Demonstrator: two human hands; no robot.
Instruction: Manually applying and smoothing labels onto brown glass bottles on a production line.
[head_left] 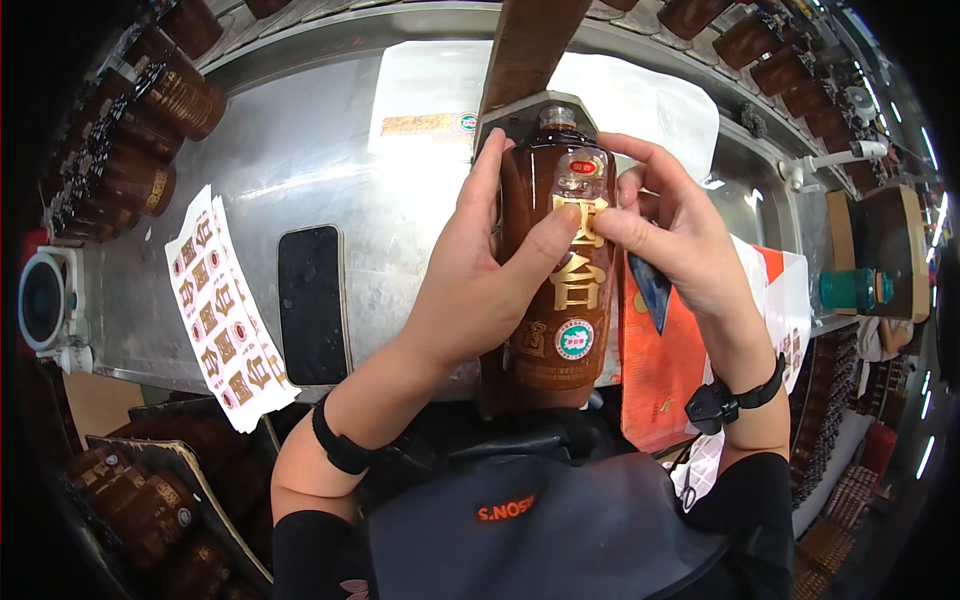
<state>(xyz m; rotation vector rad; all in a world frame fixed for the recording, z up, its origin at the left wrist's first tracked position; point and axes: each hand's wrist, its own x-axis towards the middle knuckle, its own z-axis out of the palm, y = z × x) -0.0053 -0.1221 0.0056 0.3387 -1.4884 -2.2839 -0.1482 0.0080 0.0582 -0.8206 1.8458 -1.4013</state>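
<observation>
A brown glazed bottle (535,365) with gold raised characters and a round green-and-white emblem lies in front of me, its narrow clear neck pointing away. My left hand (475,265) wraps its left side, the thumb pressing on the large upper gold character (580,218). My right hand (672,220) touches the bottle's right shoulder, its thumb on the same character from the other side. Out of the right palm sticks a dark, flat, pointed tool (652,292); its kind is unclear. The neck rests by a grey angled bracket (570,100) on a wooden post.
On the metal bench lie label sheets (210,310) and a dark phone (311,300) to the left. Orange-red sheets (660,370) lie at right. White backing paper (430,85) lies behind. Brown bottles (180,100) line the far left. A tap (840,158) stands far right.
</observation>
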